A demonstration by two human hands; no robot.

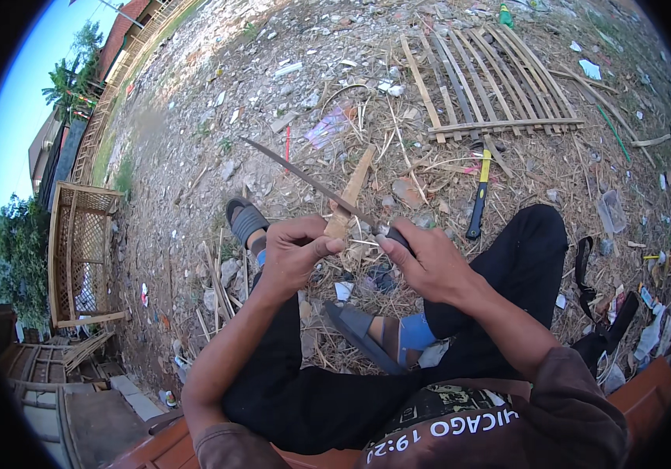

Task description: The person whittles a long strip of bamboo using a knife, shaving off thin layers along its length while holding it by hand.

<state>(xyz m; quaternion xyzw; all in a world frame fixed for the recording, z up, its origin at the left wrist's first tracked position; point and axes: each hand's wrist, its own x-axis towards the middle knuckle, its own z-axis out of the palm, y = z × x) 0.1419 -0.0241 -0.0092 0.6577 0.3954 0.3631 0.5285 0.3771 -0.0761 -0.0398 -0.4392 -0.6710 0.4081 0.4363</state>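
Note:
My right hand [433, 262] is closed round the black handle of a long, narrow knife [298, 173]. Its dark blade points away to the far left. My left hand [296, 250] is closed, thumb and fingers pinching the near end of a short, tapered piece of light wood or bamboo [357, 184]. The blade lies across this piece just beyond my left fingertips. A thin pale sliver [363, 242] spans the space between my two thumbs; which hand holds it, I cannot tell.
At the far right lies a slatted bamboo panel [500, 78], with a yellow-and-black hammer [479, 195] nearer my knee. A lattice frame [81, 254] stands at the left. Rubble, dry straw and litter cover the ground. My sandalled feet [363, 336] are below my hands. A black strap [586, 277] lies right.

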